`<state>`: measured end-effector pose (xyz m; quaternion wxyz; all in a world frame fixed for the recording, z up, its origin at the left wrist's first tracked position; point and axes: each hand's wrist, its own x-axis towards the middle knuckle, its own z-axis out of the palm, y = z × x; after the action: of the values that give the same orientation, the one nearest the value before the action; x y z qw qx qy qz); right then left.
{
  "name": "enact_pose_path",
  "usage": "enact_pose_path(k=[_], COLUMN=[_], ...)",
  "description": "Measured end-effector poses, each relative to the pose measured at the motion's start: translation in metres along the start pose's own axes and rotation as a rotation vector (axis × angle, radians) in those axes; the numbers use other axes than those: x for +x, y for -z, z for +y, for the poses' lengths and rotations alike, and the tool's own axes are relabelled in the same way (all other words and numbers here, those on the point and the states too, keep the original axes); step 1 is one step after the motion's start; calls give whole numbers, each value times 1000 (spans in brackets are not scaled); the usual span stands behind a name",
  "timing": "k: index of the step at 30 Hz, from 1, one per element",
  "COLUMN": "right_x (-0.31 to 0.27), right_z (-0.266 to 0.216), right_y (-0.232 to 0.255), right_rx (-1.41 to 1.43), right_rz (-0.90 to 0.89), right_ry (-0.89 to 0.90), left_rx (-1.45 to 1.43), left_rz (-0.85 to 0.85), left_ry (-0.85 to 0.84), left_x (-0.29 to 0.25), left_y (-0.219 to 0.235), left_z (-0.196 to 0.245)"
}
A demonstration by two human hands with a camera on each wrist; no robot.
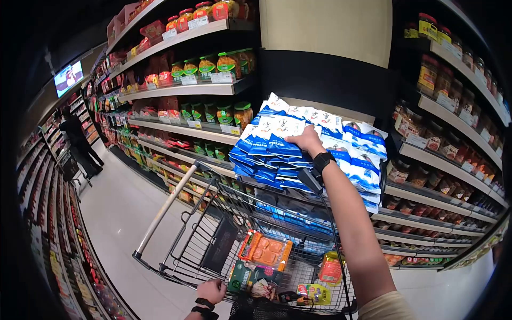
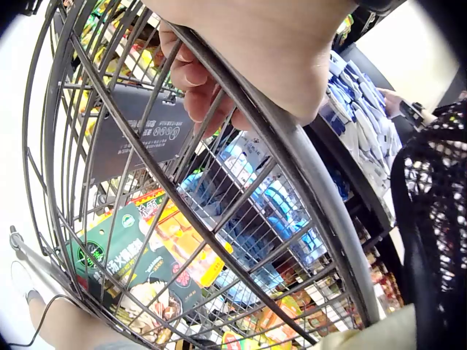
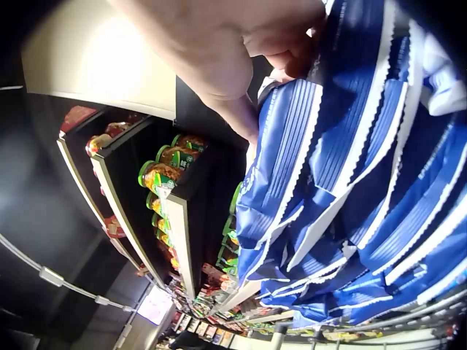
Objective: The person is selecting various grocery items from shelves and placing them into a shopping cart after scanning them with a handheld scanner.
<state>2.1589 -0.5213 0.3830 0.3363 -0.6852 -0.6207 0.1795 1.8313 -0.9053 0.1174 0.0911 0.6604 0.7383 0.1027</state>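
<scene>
My right hand is on top of a tall stack of blue-and-white bags, and its fingers and thumb grip the edge of an upper bag. Much of that bag's top is hidden under the hand in the right wrist view. My left hand has its fingers curled over the dark metal rim of a shopping cart. Inside the cart lie an orange food pack, a dark green pack, a yellow pouch and a red-and-yellow pack.
Shelves of green-lidded jars stand left of the stack, and shelves of dark jars to its right. The cart's pale handle reaches into the aisle. Farther off, a person in dark clothes stands by another cart.
</scene>
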Motion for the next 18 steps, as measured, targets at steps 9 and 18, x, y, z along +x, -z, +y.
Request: enact_pose_path(k=[9,18], right_x=[-8,-17], right_z=[35,64], right_y=[15,38], right_rx=[681,88], right_rz=[50,94], right_ry=[153,132], left_rx=[1,6], left_rz=[-27,10], left_ry=[7,-16], left_x=[-2,0], left_y=[-6,-1], left_z=[0,-2])
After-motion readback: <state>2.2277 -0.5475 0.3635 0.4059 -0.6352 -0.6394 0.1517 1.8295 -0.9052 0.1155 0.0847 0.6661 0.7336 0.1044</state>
